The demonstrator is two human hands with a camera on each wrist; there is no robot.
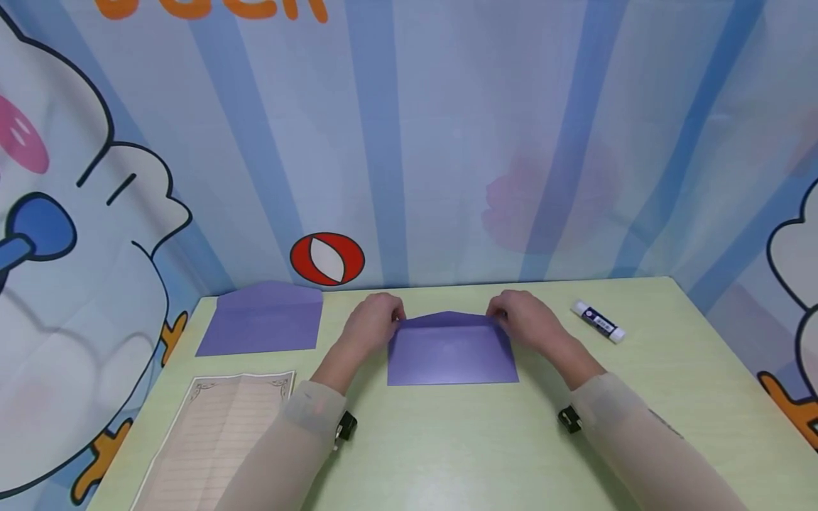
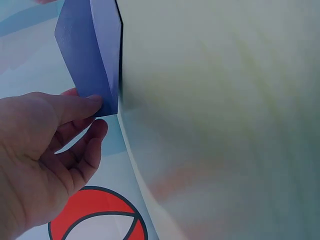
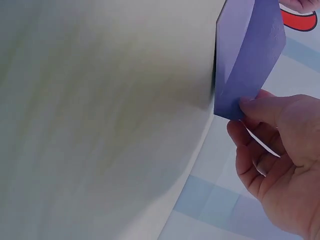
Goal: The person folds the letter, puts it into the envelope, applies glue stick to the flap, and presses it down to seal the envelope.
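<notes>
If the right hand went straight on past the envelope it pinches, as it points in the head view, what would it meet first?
Beyond the pinched purple envelope, the right hand would probably meet the striped backdrop first, though depth there is unclear.

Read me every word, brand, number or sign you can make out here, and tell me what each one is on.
"DUCK", probably: orange lettering on the striped backdrop, its tops cut off by the picture's edge.
Dark-labelled tube: print too small to read.
Lined sheet: no writing I can make out.
Held purple envelope and the other purple envelope: no text visible.
</notes>
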